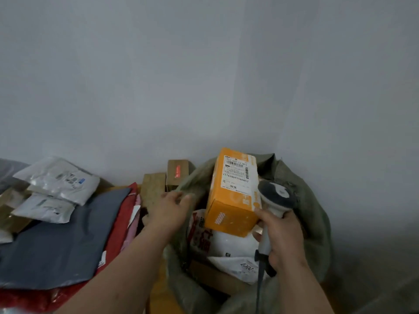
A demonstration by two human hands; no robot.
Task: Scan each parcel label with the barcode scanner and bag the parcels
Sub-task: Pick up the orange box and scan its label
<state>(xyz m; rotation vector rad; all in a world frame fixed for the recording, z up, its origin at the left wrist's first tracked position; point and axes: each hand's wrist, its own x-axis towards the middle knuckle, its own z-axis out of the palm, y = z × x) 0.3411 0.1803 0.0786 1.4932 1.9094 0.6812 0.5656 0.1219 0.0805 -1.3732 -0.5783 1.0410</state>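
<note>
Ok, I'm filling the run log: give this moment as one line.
right hand: grips barcode scanner | left hand: open, at sack rim | orange box: in sack, label up

A plain grey-white wall [181,64] fills the view above and beyond the left grip [172,207] and the right grip [281,236]. Above the right grip, a faint vertical corner line marks where it meets a side wall [351,109], which runs on to that grip's right. Dull grey floor [374,279] lies right of that grip. A strip of yellow bench [162,293] shows below the left grip.
</note>
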